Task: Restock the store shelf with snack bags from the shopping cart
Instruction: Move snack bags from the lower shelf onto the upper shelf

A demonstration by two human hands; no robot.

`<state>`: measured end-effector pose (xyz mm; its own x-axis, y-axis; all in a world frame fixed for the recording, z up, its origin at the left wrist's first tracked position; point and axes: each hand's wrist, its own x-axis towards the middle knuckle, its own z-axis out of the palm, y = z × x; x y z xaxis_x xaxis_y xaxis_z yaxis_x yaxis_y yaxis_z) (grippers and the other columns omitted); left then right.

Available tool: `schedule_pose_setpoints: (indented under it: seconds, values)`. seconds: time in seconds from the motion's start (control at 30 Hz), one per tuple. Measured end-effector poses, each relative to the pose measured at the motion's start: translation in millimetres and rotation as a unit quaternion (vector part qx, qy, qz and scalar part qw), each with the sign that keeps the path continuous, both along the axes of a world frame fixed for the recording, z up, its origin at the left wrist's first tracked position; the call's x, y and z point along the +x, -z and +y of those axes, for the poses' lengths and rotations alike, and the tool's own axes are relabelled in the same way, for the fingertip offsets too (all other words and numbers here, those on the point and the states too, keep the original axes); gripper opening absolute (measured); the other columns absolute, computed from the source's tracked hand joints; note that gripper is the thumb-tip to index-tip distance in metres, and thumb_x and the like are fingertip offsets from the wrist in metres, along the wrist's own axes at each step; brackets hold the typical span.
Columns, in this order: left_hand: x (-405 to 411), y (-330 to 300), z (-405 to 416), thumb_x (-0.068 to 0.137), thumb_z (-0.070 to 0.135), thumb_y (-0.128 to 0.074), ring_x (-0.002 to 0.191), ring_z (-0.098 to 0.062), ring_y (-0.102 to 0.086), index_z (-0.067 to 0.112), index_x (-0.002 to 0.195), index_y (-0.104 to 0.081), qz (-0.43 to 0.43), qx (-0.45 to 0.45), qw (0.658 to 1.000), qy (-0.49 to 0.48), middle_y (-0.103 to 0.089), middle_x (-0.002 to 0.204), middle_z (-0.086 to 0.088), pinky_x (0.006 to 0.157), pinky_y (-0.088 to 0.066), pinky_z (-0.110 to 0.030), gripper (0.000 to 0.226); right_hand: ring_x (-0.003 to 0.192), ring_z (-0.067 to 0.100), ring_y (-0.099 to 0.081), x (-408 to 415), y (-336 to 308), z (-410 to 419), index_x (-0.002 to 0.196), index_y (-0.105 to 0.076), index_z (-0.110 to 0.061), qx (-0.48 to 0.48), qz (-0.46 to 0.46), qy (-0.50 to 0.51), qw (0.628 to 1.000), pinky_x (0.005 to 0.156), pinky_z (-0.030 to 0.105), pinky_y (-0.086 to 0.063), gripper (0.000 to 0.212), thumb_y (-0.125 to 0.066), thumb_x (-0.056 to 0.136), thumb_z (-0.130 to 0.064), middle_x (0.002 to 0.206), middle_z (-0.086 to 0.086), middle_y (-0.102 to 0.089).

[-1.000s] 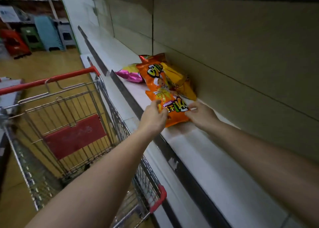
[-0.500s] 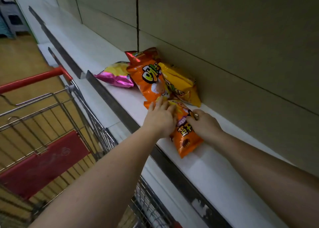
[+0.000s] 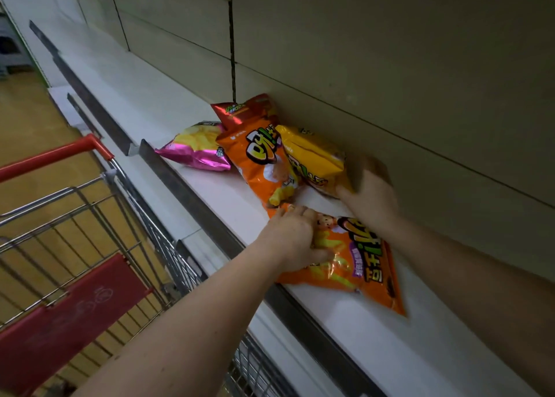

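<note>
5 snack bags lie on the white shelf (image 3: pixel 180 108) in front of its beige back panel (image 3: pixel 390 66). The left hand (image 3: pixel 295 240) rests on the nearest orange bag (image 3: pixel 363 261), fingers spread and lightly bent over its upper end. At 1 o'clock from it, the right hand (image 3: pixel 371 195) touches the lower edge of the yellow bag (image 3: pixel 312 156); motion blur hides whether its fingers grip or merely press. A second orange bag (image 3: pixel 258 162) lies at 9 o'clock of the yellow one, a red bag (image 3: pixel 243 111) behind, a pink bag (image 3: pixel 195 150) further left. The shopping cart (image 3: pixel 90 231) stands at 8 o'clock, below the shelf edge.
</note>
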<state>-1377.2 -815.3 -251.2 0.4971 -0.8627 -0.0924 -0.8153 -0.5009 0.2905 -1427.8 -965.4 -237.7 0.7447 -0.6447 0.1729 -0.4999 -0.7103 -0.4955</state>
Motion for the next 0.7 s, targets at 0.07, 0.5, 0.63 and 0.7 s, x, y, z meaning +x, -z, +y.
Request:
schedule_pose_setpoints:
  seconds: [0.07,0.5,0.63,0.7]
  values:
    - [0.2,3.1,-0.7,0.081,0.057,-0.061,0.118,-0.023,-0.045,0.013,0.133,-0.039,0.020,-0.007,1.000,-0.020,-0.047,0.127,-0.007,0.100,-0.036,-0.033,0.072,0.128,0.031,-0.041,19.0,-11.6,1.6,0.144,-0.026,-0.016,-0.013,0.024,-0.045,0.999,0.091,0.033,-0.039,0.070,-0.060,0.085,-0.036,0.140,0.011,-0.042]
    - [-2.0,11.1,-7.1,0.070,0.076,-0.056,0.141,-0.027,-0.016,0.027,0.150,-0.017,0.041,0.050,0.995,-0.076,-0.017,0.155,-0.004,0.113,-0.022,-0.044,0.101,0.111,0.029,-0.055,-2.6,-36.4,-23.7,0.135,-0.046,-0.023,-0.078,0.020,-0.037,0.996,0.088,0.032,-0.043,0.042,-0.051,0.093,-0.020,0.126,0.009,-0.058]
    - [-9.8,6.8,-15.8,0.071,0.080,-0.050,0.133,-0.027,-0.037,0.023,0.147,-0.023,0.040,0.091,0.992,-0.080,-0.040,0.146,-0.006,0.106,-0.028,-0.041,0.099,0.115,0.033,-0.053,-46.3,-77.8,-34.7,0.136,-0.047,-0.016,-0.169,0.006,-0.021,0.985,0.087,0.035,-0.040,0.046,-0.047,0.092,-0.028,0.126,0.016,-0.057]
    - [-14.1,7.7,-18.7,0.071,0.082,-0.045,0.127,-0.027,-0.046,0.020,0.143,-0.028,0.071,0.088,0.987,-0.118,-0.048,0.139,-0.006,0.104,-0.031,-0.041,0.097,0.111,0.035,-0.053,-66.6,-100.4,-36.1,0.133,-0.050,-0.015,-0.207,0.017,-0.003,0.978,0.085,0.036,-0.040,0.042,-0.051,0.092,-0.022,0.122,0.018,-0.059]
